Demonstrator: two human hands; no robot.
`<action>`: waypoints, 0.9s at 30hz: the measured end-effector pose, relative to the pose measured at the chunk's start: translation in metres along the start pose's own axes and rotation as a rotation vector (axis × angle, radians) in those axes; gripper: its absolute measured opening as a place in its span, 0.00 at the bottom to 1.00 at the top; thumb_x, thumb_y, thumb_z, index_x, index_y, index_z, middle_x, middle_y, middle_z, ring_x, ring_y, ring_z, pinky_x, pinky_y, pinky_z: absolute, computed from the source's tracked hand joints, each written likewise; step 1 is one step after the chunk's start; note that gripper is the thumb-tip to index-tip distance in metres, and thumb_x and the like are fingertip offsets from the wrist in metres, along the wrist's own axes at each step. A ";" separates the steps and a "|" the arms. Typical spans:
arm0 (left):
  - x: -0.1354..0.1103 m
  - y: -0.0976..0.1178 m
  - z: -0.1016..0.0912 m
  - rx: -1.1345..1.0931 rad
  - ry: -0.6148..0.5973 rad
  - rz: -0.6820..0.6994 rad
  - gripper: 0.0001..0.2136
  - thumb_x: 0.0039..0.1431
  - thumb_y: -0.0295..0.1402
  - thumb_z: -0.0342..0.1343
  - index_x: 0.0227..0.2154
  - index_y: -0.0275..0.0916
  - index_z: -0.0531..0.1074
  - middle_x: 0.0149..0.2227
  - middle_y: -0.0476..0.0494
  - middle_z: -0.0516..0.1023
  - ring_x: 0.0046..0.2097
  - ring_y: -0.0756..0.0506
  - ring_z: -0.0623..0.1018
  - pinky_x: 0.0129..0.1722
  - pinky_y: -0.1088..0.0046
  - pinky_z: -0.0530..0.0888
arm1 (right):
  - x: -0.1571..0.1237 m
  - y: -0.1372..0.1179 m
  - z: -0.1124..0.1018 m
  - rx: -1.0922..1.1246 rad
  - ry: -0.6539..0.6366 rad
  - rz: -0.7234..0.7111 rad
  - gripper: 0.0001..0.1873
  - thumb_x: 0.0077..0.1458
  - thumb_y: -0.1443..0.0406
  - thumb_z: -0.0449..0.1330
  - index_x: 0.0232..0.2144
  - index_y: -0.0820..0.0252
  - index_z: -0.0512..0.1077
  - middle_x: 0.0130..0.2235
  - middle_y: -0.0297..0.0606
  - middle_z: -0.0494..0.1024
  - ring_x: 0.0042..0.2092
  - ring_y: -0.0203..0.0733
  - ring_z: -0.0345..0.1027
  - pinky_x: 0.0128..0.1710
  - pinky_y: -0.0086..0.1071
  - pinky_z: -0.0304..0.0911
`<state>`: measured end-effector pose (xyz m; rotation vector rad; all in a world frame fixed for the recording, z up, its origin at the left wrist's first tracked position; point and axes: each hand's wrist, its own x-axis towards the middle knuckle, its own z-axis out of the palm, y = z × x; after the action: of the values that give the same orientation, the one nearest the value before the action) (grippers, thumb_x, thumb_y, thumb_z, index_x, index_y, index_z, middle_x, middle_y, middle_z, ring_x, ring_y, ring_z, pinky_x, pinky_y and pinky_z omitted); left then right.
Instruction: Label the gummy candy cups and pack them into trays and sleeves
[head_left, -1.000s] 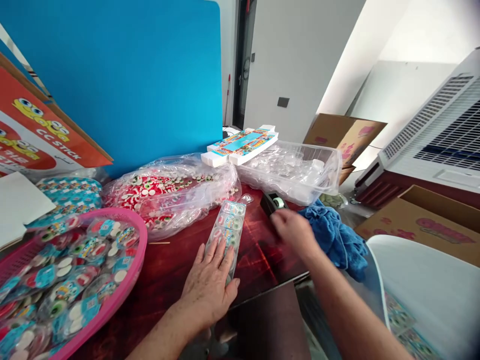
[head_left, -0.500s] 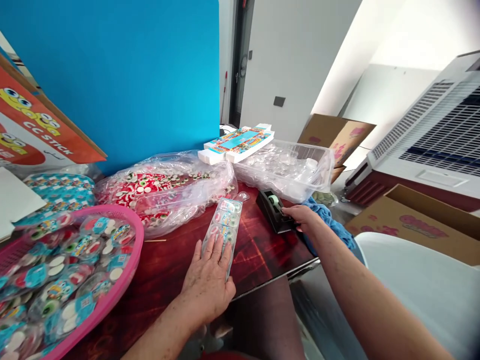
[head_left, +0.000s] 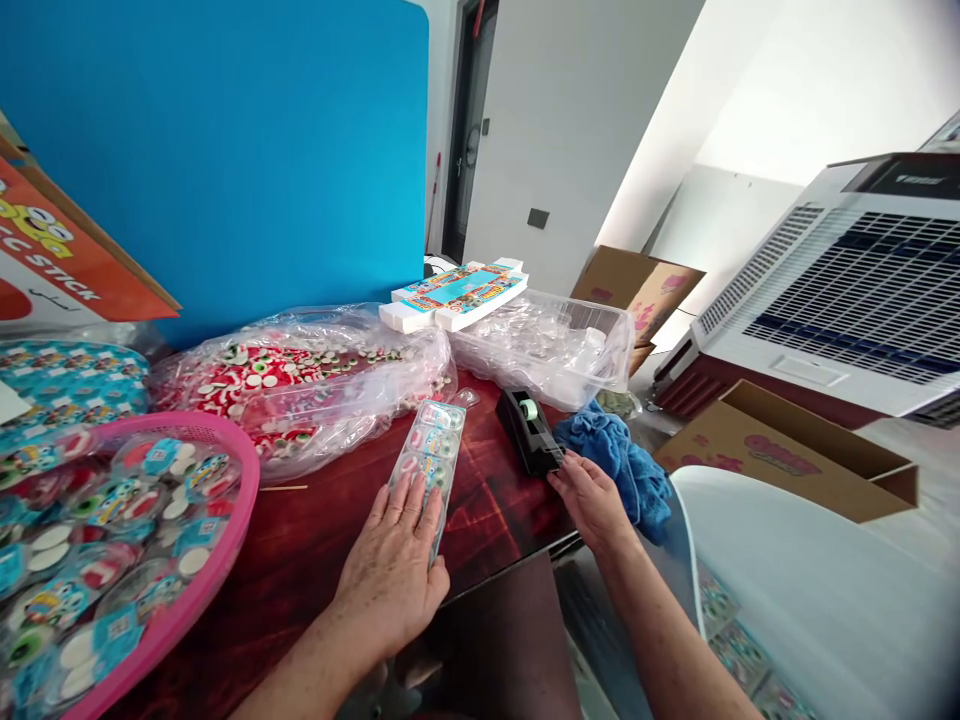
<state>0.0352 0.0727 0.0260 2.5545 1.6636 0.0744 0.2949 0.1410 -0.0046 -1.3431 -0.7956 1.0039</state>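
Observation:
My left hand lies flat, fingers stretched out, over the near half of a long clear plastic pack. Round cells with candy pieces and small printed labels show through the pack. My right hand pinches the end of the clear tape at the front of a black tape dispenser; the strip itself is thin and hard to see. A pale green tape roll sits in the dispenser. Both the pack and the dispenser rest on the dark red table.
At the left stands a pink basket full of candy packs. Behind are a plastic bag of red and white candies, a clear bin and a printed box. A blue cloth lies beside the dispenser, near a white chair.
My right hand has moved toward me, away from the dispenser's cutting end. My left hand stays on the pack. The whole view has turned slightly to the right.

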 end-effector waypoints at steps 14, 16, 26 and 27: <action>-0.010 -0.005 0.013 -0.147 0.376 0.054 0.20 0.49 0.35 0.50 0.46 0.34 0.71 0.51 0.39 0.71 0.55 0.37 0.64 0.57 0.57 0.61 | 0.024 -0.013 -0.006 -0.739 -0.076 0.085 0.09 0.43 0.66 0.55 0.15 0.56 0.59 0.13 0.30 0.58 0.22 0.38 0.58 0.22 0.30 0.49; -0.010 -0.005 0.012 -0.164 0.387 0.044 0.20 0.49 0.34 0.51 0.46 0.34 0.71 0.50 0.40 0.71 0.54 0.37 0.64 0.57 0.57 0.61 | 0.023 -0.019 -0.007 -0.807 -0.098 0.073 0.11 0.41 0.69 0.56 0.13 0.56 0.58 0.14 0.30 0.57 0.24 0.39 0.59 0.24 0.30 0.50; -0.013 -0.002 0.012 -0.220 0.428 0.017 0.18 0.47 0.31 0.51 0.43 0.35 0.68 0.49 0.40 0.71 0.54 0.39 0.65 0.57 0.58 0.60 | -0.063 -0.043 0.062 -0.429 -1.134 0.149 0.18 0.49 0.51 0.57 0.25 0.60 0.62 0.18 0.25 0.59 0.20 0.28 0.47 0.19 0.25 0.42; -0.013 -0.002 0.013 -0.231 0.448 0.004 0.18 0.46 0.31 0.51 0.43 0.35 0.68 0.49 0.39 0.71 0.54 0.39 0.65 0.57 0.59 0.60 | -0.063 -0.042 0.070 -0.386 -1.163 0.156 0.20 0.48 0.50 0.57 0.25 0.60 0.61 0.18 0.24 0.58 0.20 0.27 0.46 0.19 0.25 0.41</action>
<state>0.0290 0.0610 0.0134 2.4851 1.6564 0.8425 0.2116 0.1129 0.0498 -1.0535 -1.8303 1.8535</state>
